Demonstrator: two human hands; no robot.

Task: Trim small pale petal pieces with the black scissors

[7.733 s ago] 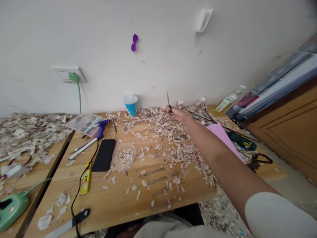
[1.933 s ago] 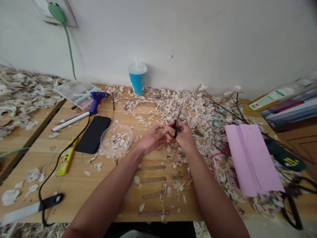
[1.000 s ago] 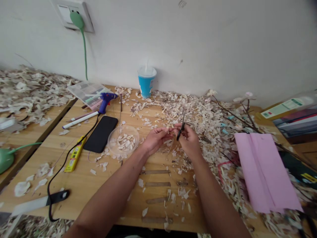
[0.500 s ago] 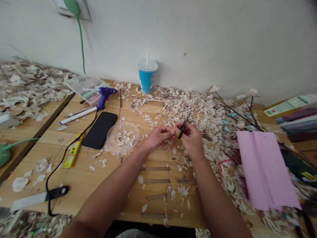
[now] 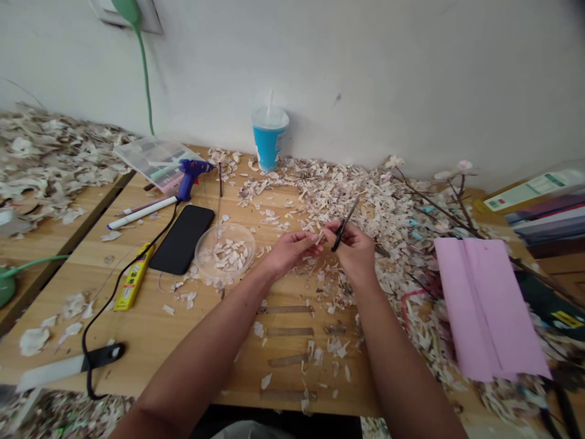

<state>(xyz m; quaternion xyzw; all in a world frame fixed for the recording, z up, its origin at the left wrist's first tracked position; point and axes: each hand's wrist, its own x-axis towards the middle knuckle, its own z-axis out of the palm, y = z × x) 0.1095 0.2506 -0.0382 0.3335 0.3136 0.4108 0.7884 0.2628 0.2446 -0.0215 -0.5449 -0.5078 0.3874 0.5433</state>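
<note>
My left hand (image 5: 292, 251) is closed, pinching a small pale flake (image 5: 319, 238) between thumb and fingertips. Close beside it, my right hand (image 5: 354, 250) grips a slim dark tool (image 5: 345, 225) with a black lower end and a thin grey part slanting up to the right. Its exact kind is unclear. Left of my hands, a clear round dish (image 5: 199, 259) holds several similar pale flakes. Loose flakes lie on the wooden table around and below both hands.
A large heap of pale shavings (image 5: 329, 189) spreads behind and right. A blue cup (image 5: 267, 143) stands by the wall. On the left are a phone (image 5: 183, 239), blue glue gun (image 5: 187, 177), its black cord, a yellow box (image 5: 132, 280) and a white marker (image 5: 144, 213). Pink paper (image 5: 489, 305) lies right.
My fingertips have parted slightly, and the pale flake now shows more clearly in my left hand. The dark tool has shifted a little. The whole view has moved slightly.
</note>
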